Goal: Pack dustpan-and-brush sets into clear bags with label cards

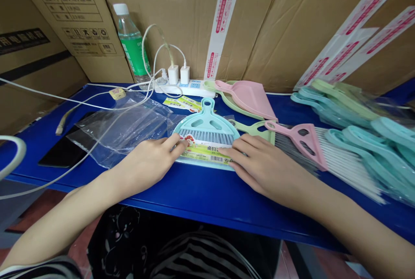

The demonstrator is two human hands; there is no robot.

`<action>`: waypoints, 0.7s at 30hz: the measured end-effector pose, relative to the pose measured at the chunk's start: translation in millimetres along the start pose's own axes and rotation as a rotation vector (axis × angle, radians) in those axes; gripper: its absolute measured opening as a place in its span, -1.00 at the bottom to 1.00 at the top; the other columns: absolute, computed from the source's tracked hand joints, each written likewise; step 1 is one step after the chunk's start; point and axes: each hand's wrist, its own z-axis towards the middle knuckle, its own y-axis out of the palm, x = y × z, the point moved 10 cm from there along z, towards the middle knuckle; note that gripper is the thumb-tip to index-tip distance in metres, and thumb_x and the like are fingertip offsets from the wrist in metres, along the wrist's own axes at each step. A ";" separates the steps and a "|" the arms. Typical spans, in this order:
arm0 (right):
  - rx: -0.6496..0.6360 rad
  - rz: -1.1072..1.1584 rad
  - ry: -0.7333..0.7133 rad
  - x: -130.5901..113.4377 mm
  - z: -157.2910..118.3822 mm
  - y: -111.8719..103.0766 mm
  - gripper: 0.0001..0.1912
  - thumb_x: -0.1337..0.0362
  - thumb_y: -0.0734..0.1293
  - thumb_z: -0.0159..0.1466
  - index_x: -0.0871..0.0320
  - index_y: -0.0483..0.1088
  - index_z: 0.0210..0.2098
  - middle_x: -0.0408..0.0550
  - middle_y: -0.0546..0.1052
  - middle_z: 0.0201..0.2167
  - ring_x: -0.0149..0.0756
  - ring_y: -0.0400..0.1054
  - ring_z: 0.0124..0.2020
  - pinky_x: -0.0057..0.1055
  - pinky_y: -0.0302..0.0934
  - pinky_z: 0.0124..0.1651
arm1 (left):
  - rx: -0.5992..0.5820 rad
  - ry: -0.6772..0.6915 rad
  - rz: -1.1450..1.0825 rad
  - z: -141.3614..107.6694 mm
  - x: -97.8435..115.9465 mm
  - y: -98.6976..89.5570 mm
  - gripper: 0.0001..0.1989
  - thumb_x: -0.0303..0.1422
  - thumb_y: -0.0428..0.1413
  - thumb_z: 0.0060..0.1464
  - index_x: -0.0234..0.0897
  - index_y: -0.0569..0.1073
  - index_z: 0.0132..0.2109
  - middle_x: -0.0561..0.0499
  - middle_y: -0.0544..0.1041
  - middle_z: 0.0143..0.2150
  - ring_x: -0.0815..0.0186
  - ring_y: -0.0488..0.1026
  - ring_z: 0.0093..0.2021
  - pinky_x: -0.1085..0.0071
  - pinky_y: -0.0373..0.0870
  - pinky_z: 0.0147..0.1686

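A light blue brush with grey bristles (207, 135) lies on a light blue dustpan (209, 165) in front of me, handles pointing away. Across the bristles sits a printed label card (202, 153) with yellow-green and white areas and a cartoon figure. My left hand (151, 158) pinches the left end of this card against the dustpan, fingers bent together. From the other side, my right hand (259, 160) holds the card's right end, its index finger pressing on the print. Both thumbs are largely hidden.
A clear plastic bag (125, 123) and a black phone-like slab (66, 151) lie left. Behind are a power strip (184, 90), cables, a bottle (131, 43), and a pink dustpan (249, 97). Right are a pink brush (304, 141) and several bagged blue sets (382, 153). Cardboard boxes wall the back.
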 end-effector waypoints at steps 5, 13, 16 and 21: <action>0.001 -0.005 -0.001 -0.2 0.1 -0.3 -0.74 0.40 0.15 0.34 0.21 0.46 -0.13 0.03 0.46 -0.35 -0.17 0.29 -0.28 -0.27 0.18 -0.23 | -0.016 -0.013 -0.006 0.8 -1.4 1.8 -0.59 -0.57 -0.12 0.18 -0.34 0.33 0.15 -0.12 0.46 -0.14 0.28 0.53 -0.32 0.38 0.51 -0.34; 0.026 0.003 -0.009 -1.2 -0.6 -1.9 -0.77 0.41 0.20 0.31 0.25 0.44 -0.12 0.02 0.45 -0.36 -0.15 0.29 -0.29 -0.26 0.18 -0.23 | 0.010 -0.004 -0.003 -0.2 -0.4 -0.3 -0.59 -0.58 -0.09 0.16 -0.37 0.35 0.14 -0.12 0.46 -0.13 0.25 0.53 -0.33 0.36 0.51 -0.36; 0.023 0.003 -0.007 -0.8 -1.2 -1.8 -0.77 0.42 0.19 0.31 0.25 0.44 -0.12 0.02 0.45 -0.36 -0.14 0.29 -0.28 -0.25 0.18 -0.23 | 0.032 0.002 0.005 -0.7 0.5 -1.7 -0.60 -0.59 -0.07 0.15 -0.38 0.36 0.12 -0.12 0.46 -0.14 0.26 0.53 -0.34 0.37 0.51 -0.37; 0.010 0.003 -0.004 -0.6 -1.1 -0.9 -0.77 0.41 0.18 0.33 0.23 0.44 -0.13 0.02 0.45 -0.36 -0.16 0.29 -0.29 -0.26 0.18 -0.24 | 0.026 0.003 0.019 0.0 0.6 -0.8 -0.60 -0.59 -0.08 0.16 -0.36 0.35 0.13 -0.12 0.47 -0.13 0.28 0.53 -0.35 0.38 0.50 -0.38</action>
